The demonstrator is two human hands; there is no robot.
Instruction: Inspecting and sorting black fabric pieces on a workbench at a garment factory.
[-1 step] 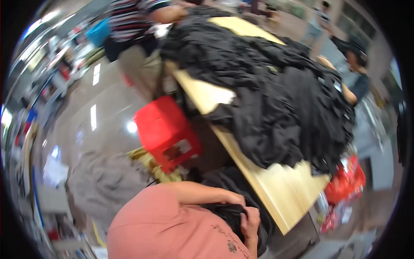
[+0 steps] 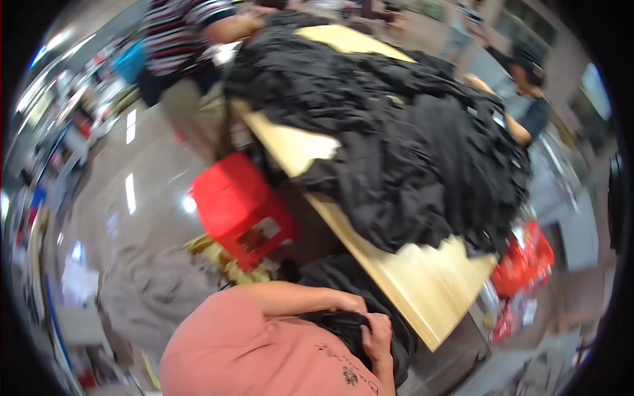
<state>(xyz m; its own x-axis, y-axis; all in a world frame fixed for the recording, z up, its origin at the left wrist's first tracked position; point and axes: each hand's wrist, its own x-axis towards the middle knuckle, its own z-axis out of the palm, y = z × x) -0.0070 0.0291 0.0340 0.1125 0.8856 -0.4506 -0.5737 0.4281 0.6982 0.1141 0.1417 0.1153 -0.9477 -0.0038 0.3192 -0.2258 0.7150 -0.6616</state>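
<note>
Close to my body, at the lower middle, my left hand and my right hand almost meet over a piece of black cloth. The fingers of both are closed on it along its upper edge. My left forearm crosses in front of my pink shirt, and my right hand rises from the lower edge. More dark fabric lies just beyond, beside the table. Which part of a garment I hold cannot be made out.
A heap of black garments spreads over the wooden table. Left of it are a red plastic stool and a grey cloth pile. Red plastic bags sit right. One person stands far left; another is across the table.
The view has turned slightly, so the table, stool and people appear a little farther left. Both hands keep their hold on the black cloth.
</note>
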